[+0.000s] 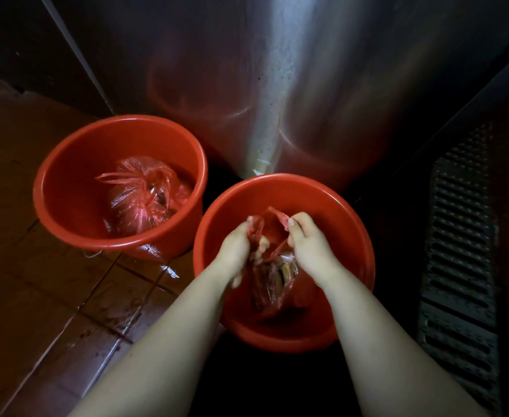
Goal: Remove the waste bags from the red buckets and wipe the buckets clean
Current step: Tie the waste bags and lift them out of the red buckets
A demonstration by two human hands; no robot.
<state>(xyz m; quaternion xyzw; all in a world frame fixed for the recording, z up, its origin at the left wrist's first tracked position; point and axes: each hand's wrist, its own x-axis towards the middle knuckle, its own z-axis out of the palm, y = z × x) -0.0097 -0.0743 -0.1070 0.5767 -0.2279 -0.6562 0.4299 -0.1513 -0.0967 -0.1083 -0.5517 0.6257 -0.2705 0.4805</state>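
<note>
The waste bag (274,284) sits in the near bucket (283,177), removal step; my left grip (235,251) and right grip (309,248) pinch its handles. Next I must lift it out.

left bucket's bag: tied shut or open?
Tied shut. The red waste bag in the left bucket has its handles gathered and knotted on top, with the loops sticking out sideways.

The person's body shows only as two bare limbs, the left forearm (163,341) and the right forearm (376,341), both smooth and rounded and narrowing to the wrists, ending in a bare left hand (235,248) blurred at its fingers and a bare right hand (310,245) with a short, plain thumbnail.
</note>
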